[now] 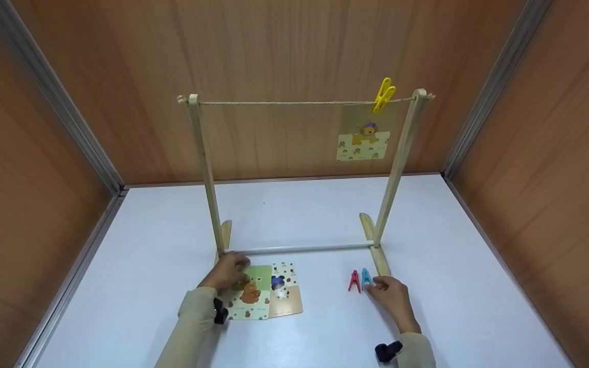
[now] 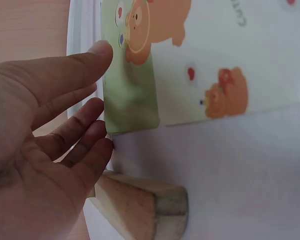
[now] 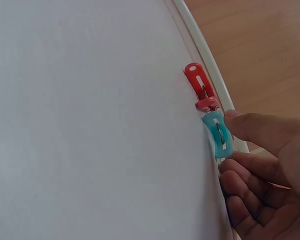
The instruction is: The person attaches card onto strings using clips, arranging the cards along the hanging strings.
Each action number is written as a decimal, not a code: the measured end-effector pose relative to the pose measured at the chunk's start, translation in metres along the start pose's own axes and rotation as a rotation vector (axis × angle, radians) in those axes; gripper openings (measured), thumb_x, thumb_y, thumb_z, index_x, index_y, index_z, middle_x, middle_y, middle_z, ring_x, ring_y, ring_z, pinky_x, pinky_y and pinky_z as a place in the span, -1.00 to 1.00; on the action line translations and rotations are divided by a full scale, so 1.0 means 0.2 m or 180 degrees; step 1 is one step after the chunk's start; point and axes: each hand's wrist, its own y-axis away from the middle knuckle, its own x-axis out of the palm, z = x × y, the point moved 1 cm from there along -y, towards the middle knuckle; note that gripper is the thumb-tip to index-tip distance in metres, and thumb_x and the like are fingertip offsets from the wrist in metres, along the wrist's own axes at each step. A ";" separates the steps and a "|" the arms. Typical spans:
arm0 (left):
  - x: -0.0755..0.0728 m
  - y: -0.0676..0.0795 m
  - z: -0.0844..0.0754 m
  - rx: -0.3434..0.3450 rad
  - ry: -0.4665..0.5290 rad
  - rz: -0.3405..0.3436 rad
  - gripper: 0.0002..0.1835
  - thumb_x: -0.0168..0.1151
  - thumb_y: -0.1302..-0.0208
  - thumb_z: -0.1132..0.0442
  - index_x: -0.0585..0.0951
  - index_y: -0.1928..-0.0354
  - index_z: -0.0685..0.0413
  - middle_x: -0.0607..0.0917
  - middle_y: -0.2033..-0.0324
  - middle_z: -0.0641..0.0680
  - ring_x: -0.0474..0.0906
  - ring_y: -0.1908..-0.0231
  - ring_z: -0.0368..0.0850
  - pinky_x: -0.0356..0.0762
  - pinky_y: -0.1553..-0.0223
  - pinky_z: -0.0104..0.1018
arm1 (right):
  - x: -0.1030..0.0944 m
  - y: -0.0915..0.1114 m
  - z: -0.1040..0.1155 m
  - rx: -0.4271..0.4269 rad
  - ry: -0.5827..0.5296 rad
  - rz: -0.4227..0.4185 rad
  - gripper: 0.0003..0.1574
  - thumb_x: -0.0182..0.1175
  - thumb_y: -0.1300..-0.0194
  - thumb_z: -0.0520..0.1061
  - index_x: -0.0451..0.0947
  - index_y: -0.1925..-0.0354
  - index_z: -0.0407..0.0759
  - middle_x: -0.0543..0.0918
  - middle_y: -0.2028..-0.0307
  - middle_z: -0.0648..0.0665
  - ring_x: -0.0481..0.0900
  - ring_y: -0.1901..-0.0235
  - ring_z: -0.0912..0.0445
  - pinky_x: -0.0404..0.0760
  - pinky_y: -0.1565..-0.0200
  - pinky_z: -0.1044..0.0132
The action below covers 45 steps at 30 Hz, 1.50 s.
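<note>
In the head view my left hand is at the upper left of a card with a brown bear on green and white. The left wrist view shows its thumb over the card's green end, fingers loosely bent along the edge. A second card, with a blue-headed figure, lies partly under the first. My right hand is beside a blue clothespin; thumb and index fingertips are right at it, spread apart. A red clothespin sits next to the blue one.
A wooden stand with a left post and right post carries a string. From it hangs a bear card under a yellow clothespin. A white rod joins the feet. Wood-grain walls enclose the white table.
</note>
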 end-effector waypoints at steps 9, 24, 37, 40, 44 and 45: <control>-0.01 0.00 0.00 -0.0084 -0.0120 0.0018 -0.61 0.43 -0.01 0.42 0.65 0.05 0.17 0.55 0.01 0.11 0.43 -0.13 0.10 0.33 -0.24 0.10 | 0.04 0.00 0.02 -0.0047 0.0047 -0.0034 -0.53 0.38 -0.11 -0.13 0.59 0.07 -0.41 0.57 0.36 -0.15 0.48 0.37 0.10 0.48 0.32 0.32; -0.01 0.00 0.03 0.0059 -0.0312 -0.0072 -0.66 0.49 0.13 0.44 0.65 0.22 0.16 0.52 0.17 0.08 0.43 0.06 0.01 0.40 -0.15 0.02 | 0.07 -0.01 0.03 -0.0090 0.0233 -0.0038 -0.40 0.44 -0.04 -0.05 0.56 0.06 -0.43 0.48 0.36 -0.17 0.42 0.35 0.05 0.44 0.32 0.28; 0.00 0.00 0.00 0.0093 -0.0226 -0.0036 -0.65 0.46 0.10 0.48 0.61 0.20 0.17 0.54 0.18 0.09 0.43 0.12 -0.01 0.44 -0.08 -0.01 | 0.07 0.00 0.03 -0.0126 0.0360 -0.0085 -0.42 0.44 -0.05 -0.02 0.50 0.11 -0.40 0.46 0.33 -0.20 0.42 0.36 0.05 0.40 0.36 0.29; -0.01 0.00 0.00 0.0103 -0.0208 -0.0021 -0.63 0.44 0.09 0.50 0.59 0.18 0.18 0.55 0.19 0.10 0.43 0.14 -0.01 0.44 -0.06 -0.01 | 0.07 0.00 0.03 -0.0186 0.0375 -0.0140 -0.49 0.43 -0.06 -0.08 0.51 0.15 -0.41 0.45 0.37 -0.18 0.40 0.38 0.06 0.39 0.35 0.30; -0.01 0.00 -0.01 0.0122 -0.0180 -0.0003 -0.64 0.42 0.05 0.50 0.57 0.15 0.19 0.57 0.20 0.10 0.45 0.16 -0.01 0.46 -0.02 -0.01 | 0.07 0.00 0.02 -0.0143 0.0342 -0.0157 -0.54 0.40 -0.07 -0.13 0.51 0.16 -0.40 0.43 0.38 -0.16 0.38 0.38 0.06 0.37 0.35 0.30; -0.01 0.00 -0.01 0.0131 -0.0175 0.0003 -0.64 0.41 0.04 0.49 0.57 0.15 0.18 0.58 0.21 0.10 0.46 0.16 -0.02 0.47 -0.01 -0.02 | 0.07 0.00 0.02 -0.0108 0.0325 -0.0145 -0.55 0.39 -0.09 -0.13 0.51 0.16 -0.40 0.44 0.37 -0.17 0.39 0.37 0.06 0.37 0.35 0.30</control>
